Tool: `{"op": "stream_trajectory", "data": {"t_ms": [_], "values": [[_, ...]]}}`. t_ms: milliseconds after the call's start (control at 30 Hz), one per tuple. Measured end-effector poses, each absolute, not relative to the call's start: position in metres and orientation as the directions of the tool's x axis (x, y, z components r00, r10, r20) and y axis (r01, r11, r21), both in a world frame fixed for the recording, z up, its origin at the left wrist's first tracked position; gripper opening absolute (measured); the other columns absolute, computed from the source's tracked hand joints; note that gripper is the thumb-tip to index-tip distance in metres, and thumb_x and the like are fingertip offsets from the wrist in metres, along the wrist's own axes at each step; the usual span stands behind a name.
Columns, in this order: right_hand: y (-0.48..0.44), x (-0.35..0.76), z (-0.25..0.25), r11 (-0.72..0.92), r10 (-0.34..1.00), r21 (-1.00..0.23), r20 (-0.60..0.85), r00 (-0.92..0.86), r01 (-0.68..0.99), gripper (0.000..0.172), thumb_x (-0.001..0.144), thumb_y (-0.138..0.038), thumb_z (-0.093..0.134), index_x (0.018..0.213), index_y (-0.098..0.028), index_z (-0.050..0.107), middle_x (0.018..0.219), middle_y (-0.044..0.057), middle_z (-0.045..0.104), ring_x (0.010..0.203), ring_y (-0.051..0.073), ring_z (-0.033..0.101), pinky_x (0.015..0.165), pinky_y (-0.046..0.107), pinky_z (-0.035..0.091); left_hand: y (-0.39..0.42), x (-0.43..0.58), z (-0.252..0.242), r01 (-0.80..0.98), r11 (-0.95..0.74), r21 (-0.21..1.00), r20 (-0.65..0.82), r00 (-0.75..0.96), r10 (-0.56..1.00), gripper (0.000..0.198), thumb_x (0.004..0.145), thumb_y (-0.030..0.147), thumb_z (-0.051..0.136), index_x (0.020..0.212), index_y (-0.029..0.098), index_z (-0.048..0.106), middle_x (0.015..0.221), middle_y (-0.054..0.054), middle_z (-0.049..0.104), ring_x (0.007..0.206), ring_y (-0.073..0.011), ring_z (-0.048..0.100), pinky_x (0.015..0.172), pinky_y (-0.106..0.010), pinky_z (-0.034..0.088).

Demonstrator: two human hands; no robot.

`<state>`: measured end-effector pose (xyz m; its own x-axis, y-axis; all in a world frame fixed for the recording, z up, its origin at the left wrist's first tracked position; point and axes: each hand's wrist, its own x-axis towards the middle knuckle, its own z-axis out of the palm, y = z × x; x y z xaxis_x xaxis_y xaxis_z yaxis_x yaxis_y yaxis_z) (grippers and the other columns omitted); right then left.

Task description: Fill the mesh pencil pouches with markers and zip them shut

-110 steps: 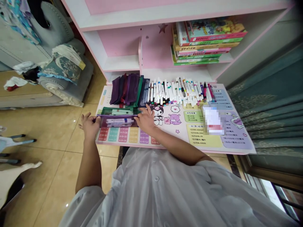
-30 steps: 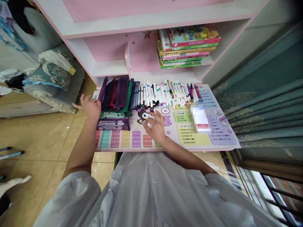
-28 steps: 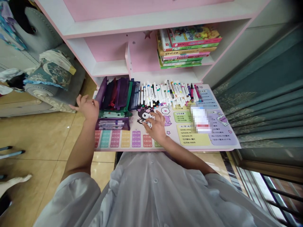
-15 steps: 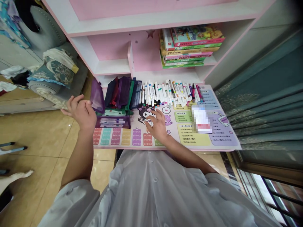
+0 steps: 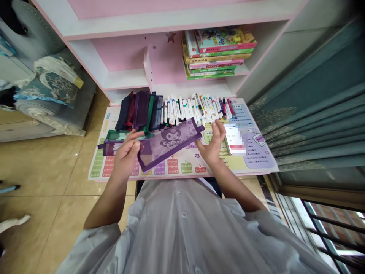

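A purple mesh pencil pouch (image 5: 171, 142) is stretched at a slant above the desk, and the desk print shows through it. My left hand (image 5: 127, 154) pinches its left end between thumb and fingers. At the pouch's right end is my right hand (image 5: 212, 146), thumb and fingers apart; whether it touches the tab is unclear. Left of the pouch lie a green pouch (image 5: 114, 134) and a purple pouch (image 5: 110, 148), both with pens inside, partly hidden by my left hand. Behind them several folded pouches (image 5: 141, 110) lean side by side. Many white-barrelled markers (image 5: 185, 108) lie in a row beside these.
The desk (image 5: 97, 167) has a printed mat with times tables. A phone (image 5: 234, 140) lies on its right part. Books (image 5: 216, 59) are stacked on the pink and white shelf (image 5: 125, 80). A curtain (image 5: 308, 102) hangs at right; an armchair (image 5: 54, 102) stands left.
My left hand has taken the purple mesh pouch from the left of the desk and brought it rightward in front of me. My right hand has moved right, to the pouch's far end.
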<state>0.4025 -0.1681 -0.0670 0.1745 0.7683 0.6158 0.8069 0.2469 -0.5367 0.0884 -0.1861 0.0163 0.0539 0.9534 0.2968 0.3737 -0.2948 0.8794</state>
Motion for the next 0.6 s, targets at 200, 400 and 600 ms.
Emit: {"op": "stream_trajectory", "data": {"t_ms": [200,400,600], "values": [[-0.192,0.448,-0.077,0.346,0.781,-0.490,0.623,0.044,0.800,0.017,0.085,-0.031,0.059,0.097,-0.028,0.070,0.132,0.010,0.057,0.144,0.037,0.039,0.113,0.065,0.038,-0.179,0.102,-0.019,0.299,-0.013,0.954,-0.004,0.059,0.998,0.040,0.086,0.064,0.061,0.081,0.025,0.070,0.129,-0.008,0.072,0.144,-0.0292,0.048,0.124,-0.049,0.035],[-0.214,0.459,-0.078,0.394,0.801,-0.554,0.598,0.021,0.733,0.016,0.087,-0.038,0.059,0.086,-0.028,0.072,0.128,0.009,0.063,0.142,0.035,0.045,0.112,0.063,0.042,-0.158,0.104,-0.034,0.532,-0.041,0.846,0.046,0.004,0.999,0.039,0.088,0.058,0.056,0.080,0.024,0.073,0.126,-0.007,0.073,0.144,-0.0301,0.047,0.126,-0.050,0.028],[-0.208,0.463,-0.093,0.327,0.839,-0.676,0.529,0.126,0.660,0.020,0.091,-0.040,0.059,0.084,-0.025,0.071,0.127,0.011,0.066,0.139,0.033,0.051,0.113,0.060,0.044,-0.161,0.125,-0.021,0.693,-0.120,0.711,0.219,-0.056,0.974,0.034,0.099,0.046,0.046,0.091,0.028,0.075,0.139,-0.003,0.064,0.151,-0.0283,0.035,0.128,-0.057,0.008]]}}
